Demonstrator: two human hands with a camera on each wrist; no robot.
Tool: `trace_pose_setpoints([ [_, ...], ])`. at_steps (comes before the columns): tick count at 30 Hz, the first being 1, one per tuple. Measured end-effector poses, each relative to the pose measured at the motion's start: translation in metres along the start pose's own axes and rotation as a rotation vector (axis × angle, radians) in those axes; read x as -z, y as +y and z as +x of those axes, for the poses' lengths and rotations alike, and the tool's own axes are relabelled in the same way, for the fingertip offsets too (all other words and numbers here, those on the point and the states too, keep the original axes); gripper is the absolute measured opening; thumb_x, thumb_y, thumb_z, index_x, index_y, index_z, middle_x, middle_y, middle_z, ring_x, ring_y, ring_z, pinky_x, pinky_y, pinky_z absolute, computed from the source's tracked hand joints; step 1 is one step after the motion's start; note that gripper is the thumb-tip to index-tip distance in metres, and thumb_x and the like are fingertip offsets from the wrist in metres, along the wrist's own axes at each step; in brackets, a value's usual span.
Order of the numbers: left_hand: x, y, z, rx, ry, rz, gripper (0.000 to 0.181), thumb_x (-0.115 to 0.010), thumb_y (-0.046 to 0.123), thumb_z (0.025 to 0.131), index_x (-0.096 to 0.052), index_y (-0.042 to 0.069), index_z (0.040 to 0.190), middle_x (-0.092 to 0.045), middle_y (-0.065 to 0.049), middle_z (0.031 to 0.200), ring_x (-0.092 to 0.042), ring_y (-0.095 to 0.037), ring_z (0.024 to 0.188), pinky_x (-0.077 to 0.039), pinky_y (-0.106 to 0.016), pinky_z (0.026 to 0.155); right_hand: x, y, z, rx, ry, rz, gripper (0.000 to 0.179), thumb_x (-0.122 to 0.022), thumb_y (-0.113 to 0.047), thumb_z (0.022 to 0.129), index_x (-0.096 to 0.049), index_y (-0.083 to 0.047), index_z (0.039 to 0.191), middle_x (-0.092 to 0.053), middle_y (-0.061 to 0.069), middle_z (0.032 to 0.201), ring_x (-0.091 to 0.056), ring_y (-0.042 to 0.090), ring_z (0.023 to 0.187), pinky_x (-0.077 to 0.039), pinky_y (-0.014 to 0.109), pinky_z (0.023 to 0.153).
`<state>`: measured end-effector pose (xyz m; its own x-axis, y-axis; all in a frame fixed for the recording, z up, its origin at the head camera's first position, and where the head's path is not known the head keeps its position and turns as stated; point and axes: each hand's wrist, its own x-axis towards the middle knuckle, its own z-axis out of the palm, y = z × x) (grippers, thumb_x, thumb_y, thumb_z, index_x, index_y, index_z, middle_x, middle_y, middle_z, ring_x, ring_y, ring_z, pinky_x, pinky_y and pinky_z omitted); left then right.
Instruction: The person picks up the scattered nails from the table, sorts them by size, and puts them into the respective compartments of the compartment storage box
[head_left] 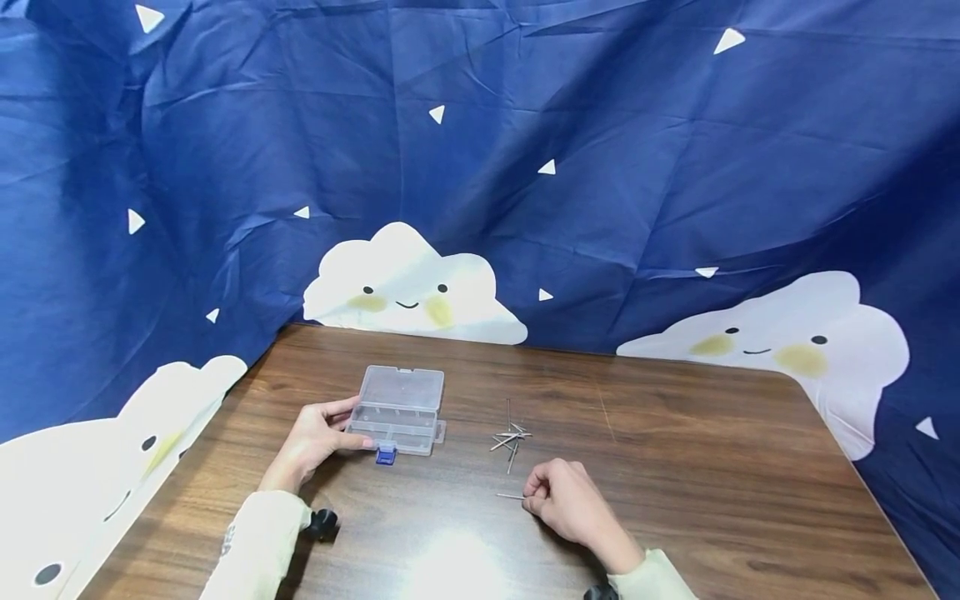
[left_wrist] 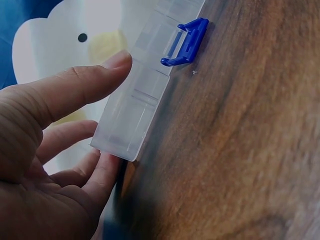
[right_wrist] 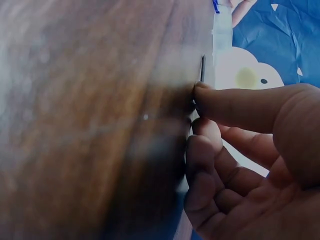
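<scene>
A clear plastic compartment box (head_left: 392, 437) with its lid (head_left: 402, 388) raised stands left of centre on the table. My left hand (head_left: 315, 437) holds it at its left end, thumb over the front rim and fingers round the side and under the corner (left_wrist: 120, 135). A blue latch (left_wrist: 187, 45) hangs from the box's front edge. My right hand (head_left: 566, 500) pinches a thin metal nail (right_wrist: 202, 67) between thumb and fingertips, low over the wood, its free end pointing left towards the box. Behind it lies a small loose pile of nails (head_left: 513, 435).
The brown wooden table (head_left: 675, 450) reaches back to a blue cloth (head_left: 480, 200) with white clouds, which hangs along its far and left edges. A bright light reflection (head_left: 456, 567) shows on the near part of the tabletop.
</scene>
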<state>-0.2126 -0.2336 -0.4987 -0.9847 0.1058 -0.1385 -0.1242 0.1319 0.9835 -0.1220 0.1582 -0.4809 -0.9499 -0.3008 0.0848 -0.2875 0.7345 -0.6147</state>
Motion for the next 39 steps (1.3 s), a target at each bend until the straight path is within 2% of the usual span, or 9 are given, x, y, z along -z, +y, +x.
trace_pose_setpoints([
  [8,0.002,0.001,0.001,0.001,0.002,0.008,0.086,-0.087,-0.012,0.068,-0.046,-0.012,0.143,-0.054,-0.032,0.136,-0.06,-0.034,0.118,-0.057,-0.025,0.084,0.0,-0.004,0.002,0.087,-0.032,-0.128,0.026,-0.072,-0.004,0.081,-0.056,-0.022,0.069,-0.047,-0.016,0.061,-0.047,0.003,0.059,-0.044,0.026,0.056],
  [11,0.001,0.0,0.001,0.011,0.009,0.013,0.085,-0.088,-0.011,0.067,-0.047,-0.011,0.143,-0.054,-0.031,0.137,-0.06,-0.033,0.118,-0.057,-0.025,0.084,0.002,-0.006,0.004,0.088,-0.03,-0.118,0.026,-0.069,-0.004,0.082,-0.054,-0.022,0.069,-0.046,-0.015,0.061,-0.046,0.003,0.059,-0.043,0.026,0.056],
  [14,0.001,0.0,0.002,0.008,0.01,0.008,0.085,-0.088,-0.012,0.067,-0.048,-0.012,0.142,-0.054,-0.031,0.137,-0.06,-0.034,0.119,-0.057,-0.026,0.084,0.003,-0.006,0.009,0.064,-0.021,-0.025,0.024,-0.069,-0.004,0.083,-0.058,-0.021,0.071,-0.049,-0.016,0.06,-0.046,0.002,0.056,-0.043,0.024,0.058],
  [18,0.001,0.0,0.002,0.0,0.011,0.0,0.085,-0.087,-0.012,0.067,-0.047,-0.012,0.142,-0.053,-0.032,0.137,-0.059,-0.035,0.12,-0.056,-0.027,0.086,0.003,-0.005,0.017,0.02,-0.023,0.159,0.017,-0.071,-0.003,0.084,-0.065,-0.016,0.075,-0.057,-0.014,0.063,-0.051,0.002,0.056,-0.045,0.022,0.057],
  [23,0.001,0.001,0.001,0.003,0.015,0.005,0.085,-0.088,-0.012,0.066,-0.048,-0.012,0.141,-0.054,-0.03,0.137,-0.057,-0.037,0.122,-0.056,-0.027,0.087,0.001,-0.003,0.024,-0.05,-0.062,0.411,0.009,-0.07,0.001,0.086,-0.07,-0.005,0.08,-0.066,0.002,0.068,-0.059,0.012,0.058,-0.047,0.02,0.052],
  [27,0.002,0.002,0.001,0.012,0.032,0.022,0.085,-0.089,-0.01,0.065,-0.051,-0.01,0.14,-0.057,-0.029,0.134,-0.058,-0.036,0.121,-0.056,-0.026,0.085,-0.003,-0.005,0.031,-0.083,-0.075,0.552,0.005,-0.069,0.003,0.088,-0.07,0.002,0.084,-0.068,0.011,0.07,-0.062,0.018,0.059,-0.047,0.02,0.049],
  [29,0.002,0.003,0.0,0.009,0.032,0.032,0.085,-0.089,-0.01,0.065,-0.051,-0.01,0.14,-0.057,-0.03,0.133,-0.058,-0.037,0.121,-0.056,-0.026,0.085,-0.003,-0.007,0.034,-0.088,-0.075,0.603,0.004,-0.069,0.002,0.089,-0.071,0.005,0.086,-0.068,0.013,0.071,-0.062,0.018,0.06,-0.047,0.021,0.048],
  [35,0.0,0.004,0.001,0.009,0.034,0.04,0.084,-0.089,-0.011,0.065,-0.051,-0.01,0.14,-0.053,-0.029,0.138,-0.055,-0.04,0.125,-0.056,-0.028,0.087,-0.005,-0.021,0.042,-0.085,-0.095,0.639,0.007,-0.066,0.005,0.092,-0.07,0.011,0.091,-0.069,0.018,0.073,-0.063,0.021,0.061,-0.049,0.024,0.049],
  [39,0.001,0.003,0.001,0.016,0.044,0.057,0.085,-0.09,-0.01,0.064,-0.052,-0.009,0.14,-0.05,-0.028,0.142,-0.054,-0.039,0.126,-0.055,-0.029,0.088,-0.014,-0.022,0.052,-0.072,-0.09,0.641,0.006,-0.068,0.003,0.091,-0.071,0.009,0.089,-0.068,0.015,0.071,-0.063,0.019,0.06,-0.05,0.026,0.048],
])
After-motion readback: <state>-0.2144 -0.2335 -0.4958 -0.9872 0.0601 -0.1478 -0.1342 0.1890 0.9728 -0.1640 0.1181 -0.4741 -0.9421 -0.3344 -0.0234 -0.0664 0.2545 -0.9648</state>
